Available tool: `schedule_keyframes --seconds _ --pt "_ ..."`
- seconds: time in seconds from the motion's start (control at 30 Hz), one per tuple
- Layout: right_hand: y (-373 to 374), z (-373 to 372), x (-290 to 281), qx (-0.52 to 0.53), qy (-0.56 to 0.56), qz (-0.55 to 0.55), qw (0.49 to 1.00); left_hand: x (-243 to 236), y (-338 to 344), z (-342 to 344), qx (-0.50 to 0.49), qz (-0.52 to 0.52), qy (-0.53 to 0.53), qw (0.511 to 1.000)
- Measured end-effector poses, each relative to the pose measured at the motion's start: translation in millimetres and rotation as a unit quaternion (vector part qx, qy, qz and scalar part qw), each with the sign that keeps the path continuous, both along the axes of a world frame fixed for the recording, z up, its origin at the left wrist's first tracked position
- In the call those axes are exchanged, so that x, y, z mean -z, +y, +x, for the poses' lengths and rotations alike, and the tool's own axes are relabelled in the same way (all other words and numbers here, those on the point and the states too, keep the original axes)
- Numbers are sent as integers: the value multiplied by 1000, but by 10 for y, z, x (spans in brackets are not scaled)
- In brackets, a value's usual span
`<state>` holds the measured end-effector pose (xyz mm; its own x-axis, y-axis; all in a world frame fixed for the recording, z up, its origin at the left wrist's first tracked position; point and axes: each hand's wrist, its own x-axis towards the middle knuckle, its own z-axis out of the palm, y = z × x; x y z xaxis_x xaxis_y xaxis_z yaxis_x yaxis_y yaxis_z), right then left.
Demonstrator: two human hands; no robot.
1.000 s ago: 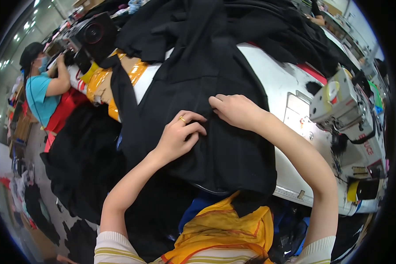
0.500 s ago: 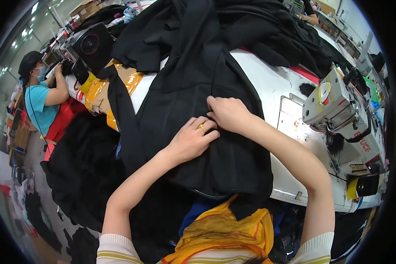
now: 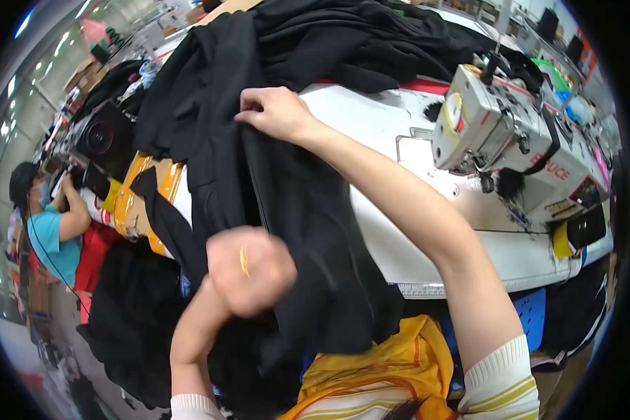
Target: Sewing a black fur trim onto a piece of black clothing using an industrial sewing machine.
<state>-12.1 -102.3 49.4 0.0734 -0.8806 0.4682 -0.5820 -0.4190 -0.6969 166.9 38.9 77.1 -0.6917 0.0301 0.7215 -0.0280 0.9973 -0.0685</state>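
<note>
head view: the step in hand seems to be arranging the black garment [image 3: 308, 217], which lies on the white table [image 3: 378, 115], left of the sewing machine [image 3: 497, 136], its near end over the edge. the right hand [image 3: 276, 112], as it seems, pinches its far part; the left hand [image 3: 250, 271] is blurred, and i cannot tell if it grips. next move calls, i think, for steady hold. the long axis runs from far side toward the person, near end slightly rightward.
</note>
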Motion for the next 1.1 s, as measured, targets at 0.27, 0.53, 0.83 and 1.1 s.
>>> schedule_keyframes --seconds 0.27,0.53,0.83,1.1 --pt "24 -239 520 156 -25 -13 987 494 -244 182 -33 92 -85 992" --pt "1563 460 796 -304 326 -241 862 1103 -2114 1019 -438 241 -163 851" --pt "2548 -1599 786 -136 143 13 980 197 -2863 -513 -166 209 107 958" --pt "2920 -1370 814 38 390 -29 919 122 -1806 -2147 -185 -22 -24 982"
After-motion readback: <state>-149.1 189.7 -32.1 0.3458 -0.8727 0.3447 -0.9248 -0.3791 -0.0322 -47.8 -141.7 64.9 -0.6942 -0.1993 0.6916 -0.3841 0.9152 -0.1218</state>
